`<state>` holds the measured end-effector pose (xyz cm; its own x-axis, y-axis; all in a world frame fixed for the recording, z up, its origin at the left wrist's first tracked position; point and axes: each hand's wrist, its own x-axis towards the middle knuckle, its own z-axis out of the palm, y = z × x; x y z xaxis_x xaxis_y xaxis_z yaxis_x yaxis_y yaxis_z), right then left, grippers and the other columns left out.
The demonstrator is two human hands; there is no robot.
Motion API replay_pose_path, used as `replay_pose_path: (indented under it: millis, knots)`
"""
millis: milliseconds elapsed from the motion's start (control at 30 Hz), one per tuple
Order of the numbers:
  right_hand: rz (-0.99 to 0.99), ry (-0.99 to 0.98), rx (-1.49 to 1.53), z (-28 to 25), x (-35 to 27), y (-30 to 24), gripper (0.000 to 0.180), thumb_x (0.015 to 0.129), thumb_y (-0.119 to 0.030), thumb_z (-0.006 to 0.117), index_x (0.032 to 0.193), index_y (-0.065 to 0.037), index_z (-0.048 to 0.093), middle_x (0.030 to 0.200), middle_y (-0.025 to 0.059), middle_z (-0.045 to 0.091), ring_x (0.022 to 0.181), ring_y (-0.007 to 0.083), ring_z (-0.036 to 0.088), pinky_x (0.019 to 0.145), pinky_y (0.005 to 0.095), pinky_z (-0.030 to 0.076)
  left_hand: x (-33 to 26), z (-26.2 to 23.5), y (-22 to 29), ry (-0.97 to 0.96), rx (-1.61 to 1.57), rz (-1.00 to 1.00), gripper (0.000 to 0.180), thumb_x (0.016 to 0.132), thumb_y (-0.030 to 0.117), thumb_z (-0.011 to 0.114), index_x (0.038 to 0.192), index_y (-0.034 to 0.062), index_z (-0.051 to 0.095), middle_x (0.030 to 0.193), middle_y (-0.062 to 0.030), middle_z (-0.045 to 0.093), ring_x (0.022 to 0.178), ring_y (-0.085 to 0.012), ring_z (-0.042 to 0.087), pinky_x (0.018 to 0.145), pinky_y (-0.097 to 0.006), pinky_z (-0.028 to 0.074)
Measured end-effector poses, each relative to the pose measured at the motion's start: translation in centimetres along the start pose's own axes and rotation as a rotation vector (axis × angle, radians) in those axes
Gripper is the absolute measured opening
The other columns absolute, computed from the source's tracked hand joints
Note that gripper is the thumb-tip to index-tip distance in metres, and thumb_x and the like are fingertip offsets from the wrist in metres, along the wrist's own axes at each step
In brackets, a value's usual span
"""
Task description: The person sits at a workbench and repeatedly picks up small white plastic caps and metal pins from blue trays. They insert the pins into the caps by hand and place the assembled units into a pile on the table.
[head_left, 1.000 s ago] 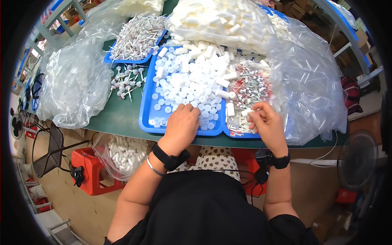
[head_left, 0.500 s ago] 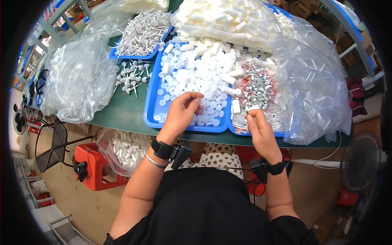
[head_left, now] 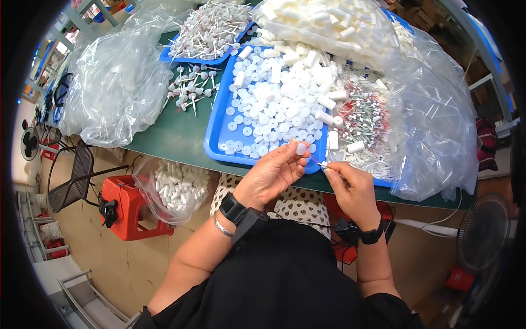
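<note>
My left hand (head_left: 272,174) pinches a small translucent white disc (head_left: 301,148) between thumb and fingertips, over the front edge of a blue tray (head_left: 215,134). That tray holds many loose white discs (head_left: 249,104) and some white foam-like cylinders (head_left: 325,101). Close by, my right hand (head_left: 353,192) grips a thin pin with a small white end (head_left: 324,164), its tip pointing toward the left hand. Beyond the right hand lies a pile of thin pins with white ends (head_left: 364,118), some with red parts, in a second tray. One white cylinder (head_left: 355,147) rests on that pile.
A blue tray at the back left holds assembled pins with discs (head_left: 211,27); more of them (head_left: 193,85) lie on the green table (head_left: 164,137). Plastic bags (head_left: 115,93) flank the work area. A bag of white cylinders (head_left: 178,183) and a red stool (head_left: 126,205) stand below.
My left hand has come out from over the discs toward the right hand, now with a disc in its fingers. My right hand has moved slightly left and nearer; a pin now shows in it.
</note>
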<state>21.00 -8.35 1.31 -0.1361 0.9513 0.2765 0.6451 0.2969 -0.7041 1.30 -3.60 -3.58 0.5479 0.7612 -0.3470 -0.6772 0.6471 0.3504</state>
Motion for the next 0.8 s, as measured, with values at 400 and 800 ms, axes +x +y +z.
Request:
replay_pose_path:
  millis: [400,800]
  knots:
    - [0.019,-0.012,-0.077,-0.2,0.1,0.2,0.008,0.088,-0.014,0.069,0.087,-0.006,0.067,0.060,0.0081,0.059,0.050,0.0223,0.056,0.049,0.0348,0.041,-0.2,-0.2,0.0,-0.044,0.084,-0.039,0.035,0.099,0.025,0.060,0.122,-0.0012,0.059,0.102,-0.0056,0.065,0.085,-0.0082,0.060,0.074,-0.021,0.052]
    - [-0.324,0.085,-0.425,-0.6,0.4,-0.3,0.010,0.085,-0.011,0.070,0.089,-0.004,0.064,0.068,0.0052,0.063,0.057,0.0211,0.059,0.056,0.0342,0.039,-0.6,0.4,-0.3,0.039,0.257,0.029,0.032,0.096,0.020,0.065,0.120,-0.0011,0.063,0.099,-0.0035,0.067,0.082,-0.0064,0.061,0.074,-0.021,0.052]
